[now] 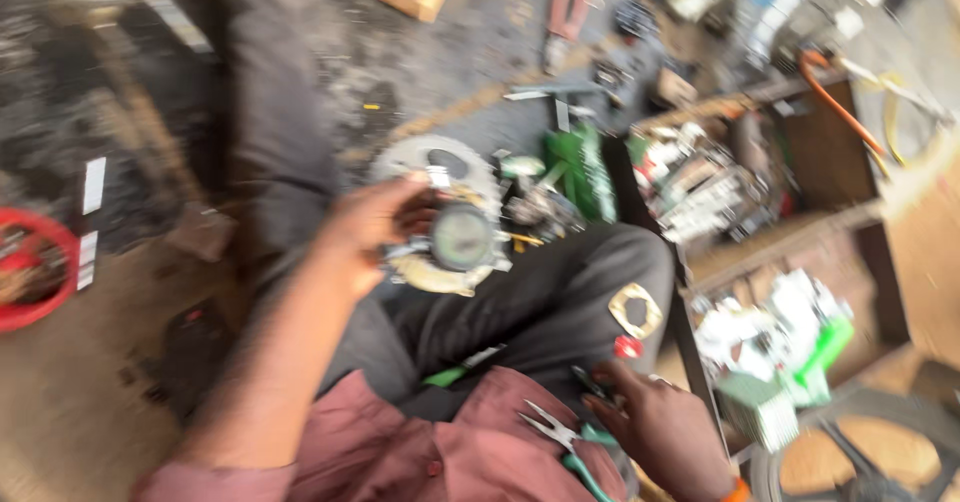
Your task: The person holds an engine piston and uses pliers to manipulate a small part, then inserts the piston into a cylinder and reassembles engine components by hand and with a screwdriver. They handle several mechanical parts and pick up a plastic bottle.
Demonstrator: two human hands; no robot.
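Evidently I'm mid-way through work on a small engine part: my left hand [375, 227] is clenched around a round metal assembly [455, 242] with a greenish disc at its middle, held up over my dark-trousered knee, a little left of centre. My right hand [660, 427] rests low and near on my lap, fingers on a small dark tool [592, 384]; blur keeps me from telling whether it truly grips it. Just left of that hand lie green-handled pliers [560, 442], and just beyond it sit a tan gasket [636, 311] and a red cap [627, 347]. I judge the next move calls for a secure grip on the tool and a steady assembly.
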